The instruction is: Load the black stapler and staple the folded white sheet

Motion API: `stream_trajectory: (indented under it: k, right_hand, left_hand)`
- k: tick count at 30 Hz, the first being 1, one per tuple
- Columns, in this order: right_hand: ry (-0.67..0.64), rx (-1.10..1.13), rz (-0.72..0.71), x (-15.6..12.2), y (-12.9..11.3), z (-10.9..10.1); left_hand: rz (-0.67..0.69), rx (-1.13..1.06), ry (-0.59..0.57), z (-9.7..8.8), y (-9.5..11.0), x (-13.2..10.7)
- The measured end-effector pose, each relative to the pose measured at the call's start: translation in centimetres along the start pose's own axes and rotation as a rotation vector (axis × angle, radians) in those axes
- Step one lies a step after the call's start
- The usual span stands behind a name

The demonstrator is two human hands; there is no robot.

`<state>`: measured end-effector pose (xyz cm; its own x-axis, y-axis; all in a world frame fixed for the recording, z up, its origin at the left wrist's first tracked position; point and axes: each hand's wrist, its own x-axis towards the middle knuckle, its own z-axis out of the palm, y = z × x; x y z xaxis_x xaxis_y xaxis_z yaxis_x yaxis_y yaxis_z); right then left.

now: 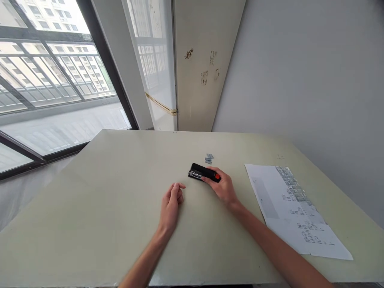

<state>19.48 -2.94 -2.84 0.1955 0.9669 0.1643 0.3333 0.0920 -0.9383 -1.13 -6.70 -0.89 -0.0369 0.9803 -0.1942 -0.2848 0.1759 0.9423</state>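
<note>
A black stapler (200, 171) with an orange mark lies on the pale table (105, 208), near its middle. My right hand (223, 187) grips the stapler's near end, fingers curled over it. My left hand (171, 203) rests on its edge on the table a little left of the stapler, fingers loosely curled and apart, holding nothing. A small cluster of staple strips (209, 159) lies just beyond the stapler.
Printed paper sheets (292, 208) lie at the right of the table. A grey wall runs along the right side. A tall off-white cabinet (198, 60) stands behind the table's far edge. Large windows fill the left.
</note>
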Motion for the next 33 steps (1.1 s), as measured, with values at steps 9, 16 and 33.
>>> stream_trajectory:
  k: [9, 16, 33]
  right_hand:
    - [-0.046, -0.13, -0.246, 5.3, -1.6, 3.0]
    - [-0.169, -0.299, -0.559, -1.6, -5.7, 0.7]
    - [0.176, -0.627, -0.102, -2.7, 3.6, -20.3]
  left_hand:
    - [-0.201, -0.473, -0.06, 0.3, 0.9, 1.4]
    - [-0.327, -0.714, -0.107, 1.6, 1.7, 0.9]
    - [-0.103, -0.037, -0.4, 5.0, -0.1, 1.0]
